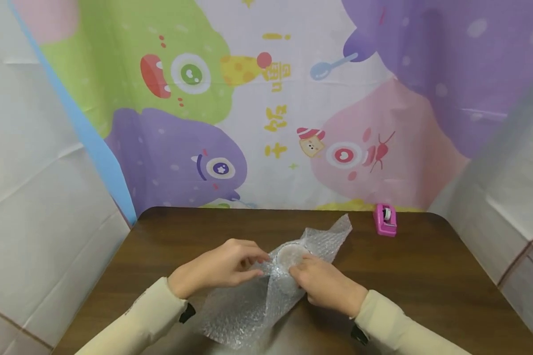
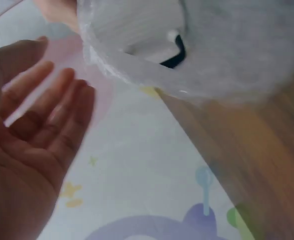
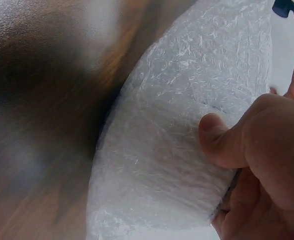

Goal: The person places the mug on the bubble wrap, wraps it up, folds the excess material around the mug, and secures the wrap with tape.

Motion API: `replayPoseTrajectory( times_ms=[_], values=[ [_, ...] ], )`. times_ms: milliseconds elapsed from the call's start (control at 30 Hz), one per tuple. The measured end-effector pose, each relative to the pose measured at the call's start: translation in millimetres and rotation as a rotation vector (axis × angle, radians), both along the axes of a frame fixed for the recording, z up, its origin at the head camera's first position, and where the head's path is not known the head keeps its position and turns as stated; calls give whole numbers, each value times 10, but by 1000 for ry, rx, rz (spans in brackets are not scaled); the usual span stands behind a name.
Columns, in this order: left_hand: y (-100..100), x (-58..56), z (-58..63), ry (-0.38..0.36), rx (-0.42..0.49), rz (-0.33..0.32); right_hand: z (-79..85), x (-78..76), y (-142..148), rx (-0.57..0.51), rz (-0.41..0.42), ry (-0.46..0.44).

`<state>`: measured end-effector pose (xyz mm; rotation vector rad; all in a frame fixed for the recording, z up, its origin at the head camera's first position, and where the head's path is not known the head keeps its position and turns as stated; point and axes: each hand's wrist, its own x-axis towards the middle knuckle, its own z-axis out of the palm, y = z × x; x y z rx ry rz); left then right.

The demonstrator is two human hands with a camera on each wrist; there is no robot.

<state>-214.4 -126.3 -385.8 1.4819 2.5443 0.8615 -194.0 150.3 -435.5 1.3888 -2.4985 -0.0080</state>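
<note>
Just now my right hand [image 1: 328,286] grips the bubble wrap [image 1: 240,315] near the lower middle of the frame, at the edge of the round white object [image 1: 292,256] inside it. The right-wrist view shows my thumb [image 3: 214,132] pressed on the film, with the other fingers curled under its edge. My left hand [image 1: 224,264] is released, its fingers loosely bent, just beside the wrap's left side; I cannot tell from the head view whether the fingertips touch it. Seen from the left wrist, a dark curved strip [image 2: 177,54] shows against the white object, through or beside the film.

The wrap slants from the bottom centre up to a narrow twisted end right of centre, over my dark brown wooden table [image 1: 160,241]. A pink tape dispenser [image 1: 386,222] stands near the table's far edge, right of the wrap. Behind hangs a cartoon-monster cloth [image 1: 253,177], filling the upper frame. My pale sleeves [image 1: 153,313] reach in from the bottom.
</note>
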Motion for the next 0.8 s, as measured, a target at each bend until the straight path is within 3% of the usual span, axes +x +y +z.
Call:
replayPoseTrajectory(
  times_ms=[167, 400, 633, 800],
  values=[
    [-158, 211, 0, 86, 44, -47, 0, -12, 3, -6, 3, 40],
    [-304, 423, -38, 141, 100, -136, -14, -57, -6, -21, 11, 48],
    [-418, 591, -104, 273, 0, -109, -18, -34, 0, 21, -24, 20],
    [-493, 676, -123, 314, -59, -96, -7, -2, 25, 12, -14, 10]
  ],
)
